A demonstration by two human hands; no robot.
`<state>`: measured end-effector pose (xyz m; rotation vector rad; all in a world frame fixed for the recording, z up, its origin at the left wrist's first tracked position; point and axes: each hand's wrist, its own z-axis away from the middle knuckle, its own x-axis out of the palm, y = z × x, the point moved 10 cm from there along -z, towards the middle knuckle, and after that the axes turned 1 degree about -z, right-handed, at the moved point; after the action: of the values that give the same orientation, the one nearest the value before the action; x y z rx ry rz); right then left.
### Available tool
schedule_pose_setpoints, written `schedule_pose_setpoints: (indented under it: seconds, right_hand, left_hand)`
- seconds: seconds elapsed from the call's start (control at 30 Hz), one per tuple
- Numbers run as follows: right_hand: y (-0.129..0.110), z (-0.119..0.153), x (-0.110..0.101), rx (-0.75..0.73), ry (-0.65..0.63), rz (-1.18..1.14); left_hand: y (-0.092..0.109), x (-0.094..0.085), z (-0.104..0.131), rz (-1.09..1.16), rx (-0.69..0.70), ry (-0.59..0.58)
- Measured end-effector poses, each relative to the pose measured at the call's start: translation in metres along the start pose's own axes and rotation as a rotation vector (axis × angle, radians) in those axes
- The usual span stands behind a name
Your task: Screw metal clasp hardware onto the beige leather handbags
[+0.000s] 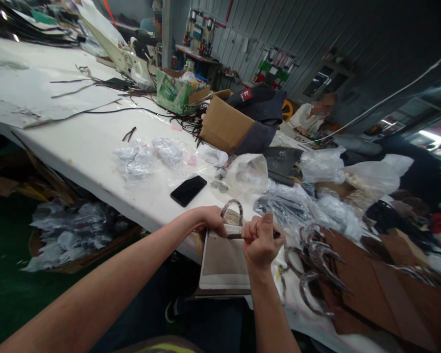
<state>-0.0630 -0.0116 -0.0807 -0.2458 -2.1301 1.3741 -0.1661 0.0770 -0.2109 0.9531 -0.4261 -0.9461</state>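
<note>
In front of my body a pale beige and white handbag is tilted against the table's front edge. Its curved brown handle, apparently wrapped in clear film, stands up from the top. My left hand is closed on the bag's upper left edge, beside the handle. My right hand makes a fist at the upper right, thumb up, around a slim tool whose dark end sticks out. A thin dark length shows between both hands along the bag's top. The fingers hide most of the tool.
A black phone lies on the white table beside crumpled plastic bags. Brown bags with wrapped handles are stacked at right. A cardboard box stands farther back. Another person sits beyond; a carton of plastic is below left.
</note>
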Motion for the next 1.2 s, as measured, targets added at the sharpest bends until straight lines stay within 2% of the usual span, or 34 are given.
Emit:
schedule_pose_setpoints:
  seconds: [0.13, 0.27, 0.43, 0.57, 0.67, 0.73, 0.83, 0.97, 1.07, 1.13, 1.2]
  right_hand:
    - [0.012, -0.008, -0.004, 0.074, 0.023, -0.006]
    - [0.024, -0.034, -0.005, 0.266, -0.011, -0.056]
    - [0.041, -0.069, -0.001, 0.382, 0.009, 0.005]
    - [0.075, -0.073, 0.014, 0.566, -0.033, 0.079]
    - [0.086, -0.071, 0.021, 0.641, -0.053, 0.124]
    - [0.080, -0.068, 0.025, 0.608, -0.068, 0.134]
    - [0.056, -0.056, 0.024, 0.431, -0.056, 0.134]
    - [0.020, -0.013, 0.008, 0.102, 0.006, 0.166]
    - [0.007, 0.020, -0.002, -0.083, 0.045, 0.195]
    - [0.004, 0.026, -0.006, -0.110, 0.071, 0.150]
    - [0.004, 0.012, -0.010, -0.034, 0.067, 0.039]
  left_hand:
    - [0.006, 0.006, 0.010, 0.096, 0.072, -0.046]
    - [0.005, 0.011, 0.014, 0.178, 0.030, -0.073]
    - [0.003, 0.011, 0.009, 0.180, 0.005, -0.036]
    - [0.001, 0.012, 0.006, 0.211, 0.017, -0.038]
    - [0.000, 0.011, 0.004, 0.201, 0.027, -0.040]
    - [-0.003, 0.008, 0.003, 0.173, 0.005, -0.025]
    - [-0.007, 0.006, 0.001, 0.146, -0.030, -0.022]
    - [-0.006, 0.004, -0.003, 0.081, -0.001, -0.014]
    - [-0.005, 0.006, -0.006, 0.101, 0.027, -0.041]
    - [-0.005, 0.005, -0.006, 0.105, 0.026, -0.057]
    - [-0.004, 0.005, -0.004, 0.070, 0.016, -0.068]
